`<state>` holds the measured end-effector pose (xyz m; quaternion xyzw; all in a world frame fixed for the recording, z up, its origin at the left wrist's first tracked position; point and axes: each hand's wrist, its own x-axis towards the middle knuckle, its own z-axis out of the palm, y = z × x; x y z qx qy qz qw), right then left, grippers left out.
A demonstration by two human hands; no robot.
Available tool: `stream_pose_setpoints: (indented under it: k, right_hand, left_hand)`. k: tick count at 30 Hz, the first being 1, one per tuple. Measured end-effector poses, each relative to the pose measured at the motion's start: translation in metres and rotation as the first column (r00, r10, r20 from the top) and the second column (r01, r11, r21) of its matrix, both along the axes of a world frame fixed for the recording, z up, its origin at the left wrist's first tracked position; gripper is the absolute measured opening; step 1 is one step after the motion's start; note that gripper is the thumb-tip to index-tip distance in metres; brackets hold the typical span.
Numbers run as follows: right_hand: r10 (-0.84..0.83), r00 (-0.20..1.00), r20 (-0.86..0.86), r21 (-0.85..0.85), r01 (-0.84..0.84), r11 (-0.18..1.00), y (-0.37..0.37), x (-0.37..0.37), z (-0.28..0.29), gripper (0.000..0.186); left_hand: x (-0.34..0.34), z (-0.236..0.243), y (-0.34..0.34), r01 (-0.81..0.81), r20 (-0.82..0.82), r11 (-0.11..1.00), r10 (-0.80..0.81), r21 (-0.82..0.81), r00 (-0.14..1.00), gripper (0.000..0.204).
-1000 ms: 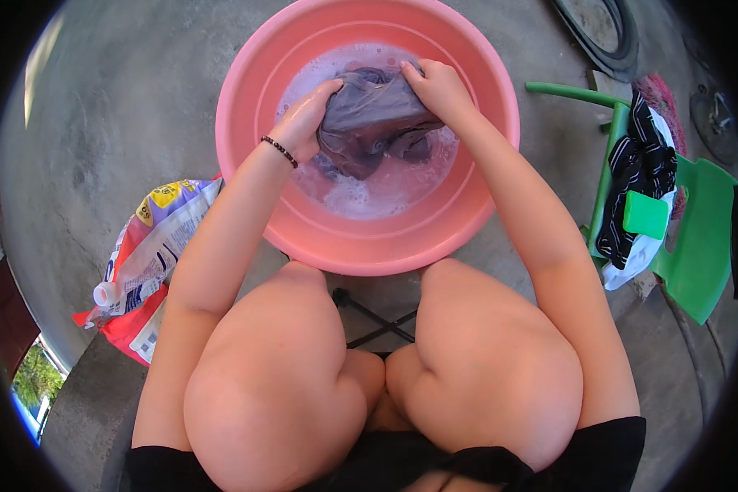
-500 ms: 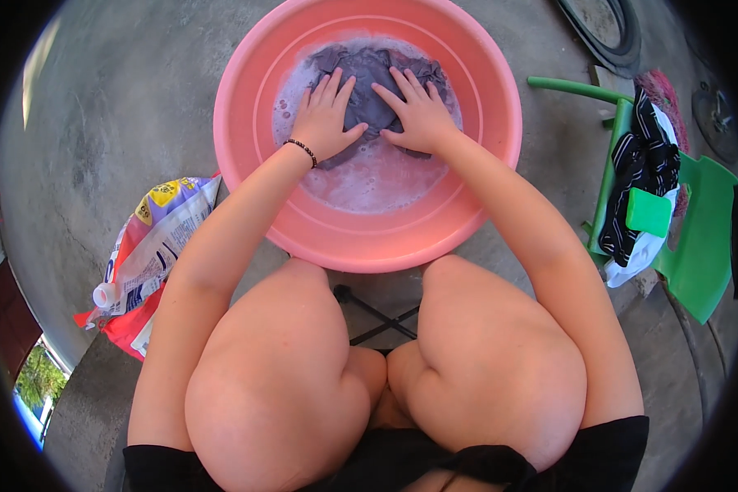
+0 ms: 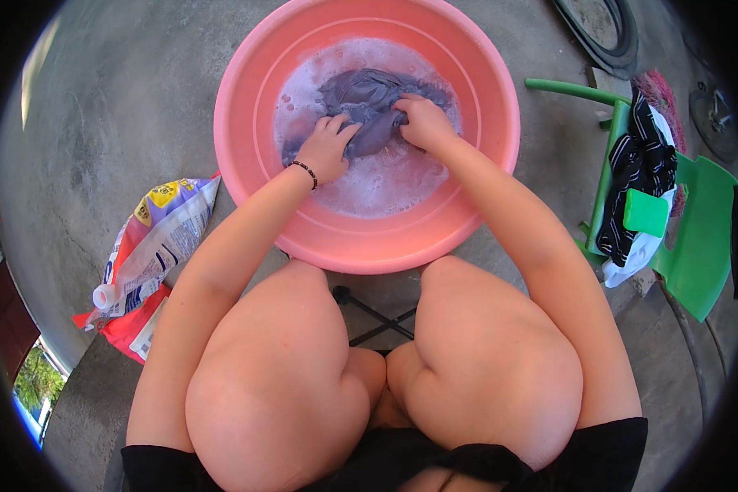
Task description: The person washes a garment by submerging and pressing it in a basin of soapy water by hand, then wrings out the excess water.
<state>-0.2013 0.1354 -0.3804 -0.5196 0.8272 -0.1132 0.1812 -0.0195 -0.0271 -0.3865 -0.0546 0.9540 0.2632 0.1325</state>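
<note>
A dark grey-purple wet garment (image 3: 367, 92) lies bunched in sudsy water (image 3: 377, 184) inside a large pink basin (image 3: 244, 123). My right hand (image 3: 426, 125) grips a fold on the garment's right side, its fingers curled into the cloth. At the near left edge, my left hand (image 3: 326, 151) has bent fingers closed on the cloth, the tips partly hidden by fabric and foam. A beaded bracelet (image 3: 306, 172) circles my left wrist. Part of the garment is under the suds.
Left of the basin stand a colourful detergent bag (image 3: 160, 230) and a red bag (image 3: 135, 328). On the right, a green plastic chair (image 3: 697, 238) holds black striped clothing (image 3: 631, 172), white cloth and a green soap-like block (image 3: 646, 213). A black hose (image 3: 619, 53) lies behind it.
Both hands were spread flat on the garment; their fingers are now curled into it. My left hand has drawn slightly nearer, and the cloth has bunched and shifted.
</note>
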Motion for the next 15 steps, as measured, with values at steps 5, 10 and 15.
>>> stream_pose_setpoints:
  k: [5, 10, 15]
  right_hand:
    - [-0.397, 0.423, 0.814, 0.061, 0.617, 0.784, -0.026, -0.015, 0.033, 0.031]
    - [-0.243, 0.137, 0.96, 0.096, 0.656, 0.749, -0.048, 0.016, 0.106, 0.034]
    - [-0.039, 0.073, 0.997, 0.004, 0.42, 0.907, -0.063, 0.041, 0.138, 0.036]
  left_hand:
    - [-0.012, -0.004, -0.032, -0.64, 0.395, 0.43, 0.531, 0.638, 0.75, 0.056]
    - [-0.03, 0.043, -0.031, -0.813, 0.739, -0.116, 0.504, 0.571, 0.447, 0.075]
    - [-0.032, 0.054, -0.055, -0.563, 0.704, -0.439, 0.292, 0.7, 0.648, 0.054]
